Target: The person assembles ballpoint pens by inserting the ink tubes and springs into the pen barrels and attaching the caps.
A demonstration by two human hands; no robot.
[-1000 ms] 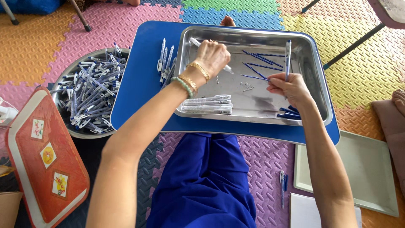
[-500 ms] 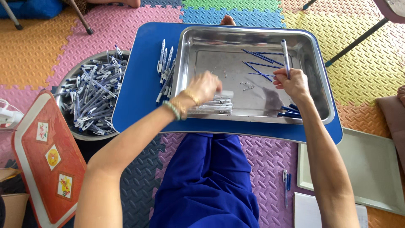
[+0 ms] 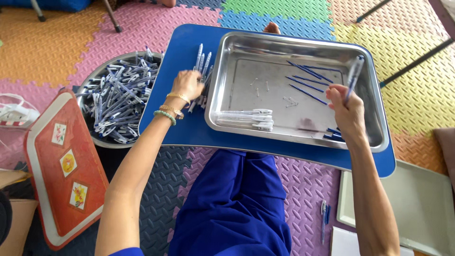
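My left hand [image 3: 186,85] rests with curled fingers on a small pile of assembled pens [image 3: 201,64] lying on the blue lap table [image 3: 180,128], just left of the steel tray [image 3: 374,137]; what it grips is hidden. My right hand [image 3: 346,106] holds one pen [image 3: 354,73] upright over the tray's right side. Inside the tray lie several blue refills [image 3: 305,80], a row of white pen barrels [image 3: 246,118], a few small springs [image 3: 260,86] and some blue caps [image 3: 334,134].
A round metal bowl [image 3: 90,85] heaped with pen parts sits left of the table. An orange tray [image 3: 57,175] lies at the far left on the foam mat floor. A grey tray [image 3: 422,208] and a loose pen [image 3: 323,213] lie at lower right.
My left hand has moved out of the steel tray, leftwards, onto the pile of pens on the blue table. My right hand has lifted its pen slightly higher.
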